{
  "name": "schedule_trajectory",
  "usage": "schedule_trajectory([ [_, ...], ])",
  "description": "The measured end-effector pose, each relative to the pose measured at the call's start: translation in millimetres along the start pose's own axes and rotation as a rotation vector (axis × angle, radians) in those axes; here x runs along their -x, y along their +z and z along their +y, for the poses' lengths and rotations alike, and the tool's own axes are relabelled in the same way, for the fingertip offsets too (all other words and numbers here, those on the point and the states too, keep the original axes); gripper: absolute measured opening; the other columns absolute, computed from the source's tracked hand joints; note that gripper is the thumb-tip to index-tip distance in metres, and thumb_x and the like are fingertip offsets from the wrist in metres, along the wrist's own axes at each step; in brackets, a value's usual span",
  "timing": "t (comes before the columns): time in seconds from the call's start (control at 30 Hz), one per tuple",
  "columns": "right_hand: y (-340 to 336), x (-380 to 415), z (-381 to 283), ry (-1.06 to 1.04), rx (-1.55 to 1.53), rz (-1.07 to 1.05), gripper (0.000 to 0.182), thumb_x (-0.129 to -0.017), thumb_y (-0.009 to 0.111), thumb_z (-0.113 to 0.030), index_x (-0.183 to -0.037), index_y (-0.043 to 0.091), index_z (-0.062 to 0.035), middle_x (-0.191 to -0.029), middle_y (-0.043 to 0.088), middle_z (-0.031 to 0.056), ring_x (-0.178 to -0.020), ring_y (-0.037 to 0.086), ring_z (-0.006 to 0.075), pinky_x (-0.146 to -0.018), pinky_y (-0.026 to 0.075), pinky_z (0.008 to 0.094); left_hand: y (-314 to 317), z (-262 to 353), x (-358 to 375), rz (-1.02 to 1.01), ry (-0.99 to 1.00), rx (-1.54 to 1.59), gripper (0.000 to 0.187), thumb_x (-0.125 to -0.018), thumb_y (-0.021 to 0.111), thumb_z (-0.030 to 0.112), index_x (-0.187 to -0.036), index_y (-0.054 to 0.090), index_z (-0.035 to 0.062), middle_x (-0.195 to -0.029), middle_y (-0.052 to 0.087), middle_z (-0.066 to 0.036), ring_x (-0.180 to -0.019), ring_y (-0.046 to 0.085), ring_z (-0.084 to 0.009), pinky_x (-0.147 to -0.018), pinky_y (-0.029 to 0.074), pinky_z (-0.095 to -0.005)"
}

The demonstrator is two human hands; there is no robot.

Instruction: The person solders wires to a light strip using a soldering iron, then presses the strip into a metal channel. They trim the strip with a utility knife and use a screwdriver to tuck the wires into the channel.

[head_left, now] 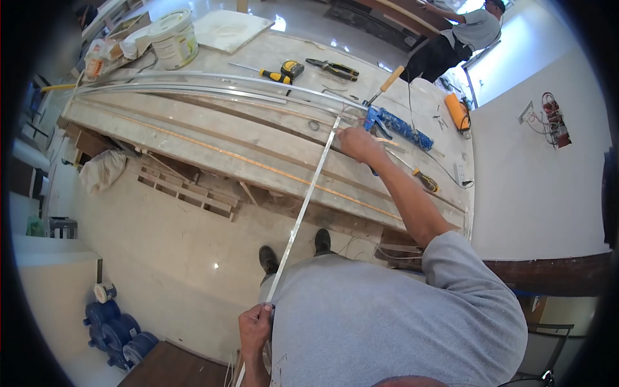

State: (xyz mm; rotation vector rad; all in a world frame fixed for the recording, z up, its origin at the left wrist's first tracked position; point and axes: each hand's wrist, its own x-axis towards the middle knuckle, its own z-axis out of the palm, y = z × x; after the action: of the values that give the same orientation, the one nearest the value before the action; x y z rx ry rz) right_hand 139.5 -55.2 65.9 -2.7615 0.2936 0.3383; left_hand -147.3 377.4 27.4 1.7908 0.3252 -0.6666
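A long, narrow, pale metal strip [303, 209] runs from beside my body up over the near edge of the workbench [213, 119]. Low in the view, my left hand [256, 329] is closed around its lower part. My right hand [361, 144] reaches over the bench, its fingers pinched at the strip's far end; the fingertips are partly hidden. Just beyond that hand lies a blue caulking gun [405, 129]. A yellow-and-black screwdriver [425, 180] rests to the right of my forearm. Long metal trims [219, 82] lie lengthwise along the bench.
Farther back on the bench are a tape measure [292, 68], pliers [332, 69], another screwdriver [276, 76], a white bucket [173, 44] and an orange tool [456, 113]. Blue water jugs [119, 330] stand on the floor at lower left. Another person [474, 32] works at the back right.
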Motion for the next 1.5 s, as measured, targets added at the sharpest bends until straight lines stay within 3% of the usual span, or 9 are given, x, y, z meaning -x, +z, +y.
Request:
schedule_trajectory([
  [0.23, 20.3, 0.4, 11.8, -0.078, 0.073, -0.038, 0.063, -0.110, 0.038, -0.037, -0.081, 0.067, 0.0091, -0.067, 0.066, 0.0279, -0.061, 0.068, 0.0462, -0.074, 0.056, 0.0550, 0.8, 10.2, 1.5, 0.042, 0.054, -0.109, 0.034, -0.101, 0.063, 0.024, -0.087, 0.068, -0.0068, -0.060, 0.047, -0.003, -0.062, 0.042, -0.0099, -0.056, 0.039, -0.0324],
  [0.3, 28.7, 7.4, 8.6, -0.005, 0.038, -0.003, 0.054, -0.109, 0.041, -0.035, -0.091, 0.072, 0.0059, -0.085, 0.070, 0.0333, -0.083, 0.071, 0.0491, -0.083, 0.056, 0.0565, -0.6, 10.2, -0.2, 0.026, 0.016, -0.147, 0.033, -0.100, 0.063, 0.024, -0.088, 0.068, -0.0063, -0.059, 0.044, -0.005, -0.061, 0.041, -0.0103, -0.055, 0.038, -0.0333],
  [0.4, 35.5, 25.2, 2.3, -0.064, 0.016, 0.069, 0.057, -0.109, 0.042, -0.040, -0.089, 0.073, 0.0038, -0.088, 0.069, 0.0339, -0.093, 0.068, 0.0530, -0.090, 0.052, 0.0595, 1.5, 8.3, -0.2, 0.031, 0.043, -0.113, 0.033, -0.100, 0.063, 0.024, -0.089, 0.068, -0.0065, -0.059, 0.045, -0.005, -0.061, 0.041, -0.0104, -0.055, 0.038, -0.0339],
  [0.63, 35.7, 54.5, -16.5, -0.040, 0.051, 0.070, 0.054, -0.108, 0.044, -0.040, -0.088, 0.073, 0.0010, -0.091, 0.072, 0.0305, -0.091, 0.069, 0.0507, -0.085, 0.054, 0.0605, 4.3, -3.3, -2.0, 0.016, 0.039, -0.017, 0.032, -0.100, 0.065, 0.023, -0.090, 0.069, -0.0073, -0.061, 0.049, -0.003, -0.064, 0.043, -0.0088, -0.057, 0.039, -0.0320],
  [0.73, 21.9, 53.0, -14.8, -0.064, 0.090, 0.036, 0.051, -0.107, 0.049, -0.039, -0.089, 0.069, 0.0034, -0.086, 0.068, 0.0344, -0.085, 0.066, 0.0537, -0.083, 0.051, 0.0628, 4.7, 10.8, 4.0, -0.002, 0.017, -0.020, 0.031, -0.101, 0.065, 0.022, -0.092, 0.070, -0.0072, -0.063, 0.052, -0.001, -0.066, 0.045, -0.0081, -0.059, 0.041, -0.0305],
  [0.83, 30.4, 42.7, -7.9, -0.063, 0.050, 0.139, 0.049, -0.107, 0.048, -0.039, -0.092, 0.069, 0.0027, -0.086, 0.068, 0.0342, -0.086, 0.067, 0.0533, -0.083, 0.051, 0.0632, 4.8, 20.9, 7.1, -0.007, -0.033, -0.077, 0.031, -0.102, 0.064, 0.022, -0.094, 0.070, -0.0075, -0.064, 0.051, -0.001, -0.066, 0.044, -0.0078, -0.060, 0.042, -0.0301],
  [1.0, 33.5, 52.9, -6.5, -0.106, 0.112, 0.033, 0.047, -0.106, 0.049, -0.040, -0.098, 0.074, -0.0006, -0.094, 0.071, 0.0311, -0.092, 0.070, 0.0512, -0.083, 0.056, 0.0591, 6.3, 17.6, 3.9, -0.013, -0.013, -0.027, 0.032, -0.101, 0.065, 0.023, -0.096, 0.070, -0.0080, -0.064, 0.048, 0.000, -0.065, 0.042, -0.0082, -0.058, 0.039, -0.0310],
  [1.1, 27.3, 46.1, -6.0, -0.007, 0.094, 0.147, 0.047, -0.106, 0.050, -0.039, -0.095, 0.074, -0.0006, -0.090, 0.071, 0.0306, -0.091, 0.070, 0.0511, -0.082, 0.057, 0.0593, 7.9, 18.2, 4.6, 0.005, -0.006, -0.038, 0.032, -0.101, 0.065, 0.024, -0.096, 0.070, -0.0080, -0.063, 0.049, -0.002, -0.065, 0.042, -0.0085, -0.057, 0.039, -0.0313],
  [1.5, 36.3, 43.9, 4.9, -0.088, 0.079, 0.047, 0.050, -0.107, 0.048, -0.039, -0.091, 0.073, 0.0005, -0.089, 0.070, 0.0330, -0.088, 0.069, 0.0514, -0.085, 0.054, 0.0610, 9.1, 27.7, 2.9, 0.017, 0.000, -0.069, 0.030, -0.101, 0.065, 0.022, -0.094, 0.069, -0.0076, -0.063, 0.047, -0.002, -0.065, 0.041, -0.0075, -0.057, 0.039, -0.0307],
])
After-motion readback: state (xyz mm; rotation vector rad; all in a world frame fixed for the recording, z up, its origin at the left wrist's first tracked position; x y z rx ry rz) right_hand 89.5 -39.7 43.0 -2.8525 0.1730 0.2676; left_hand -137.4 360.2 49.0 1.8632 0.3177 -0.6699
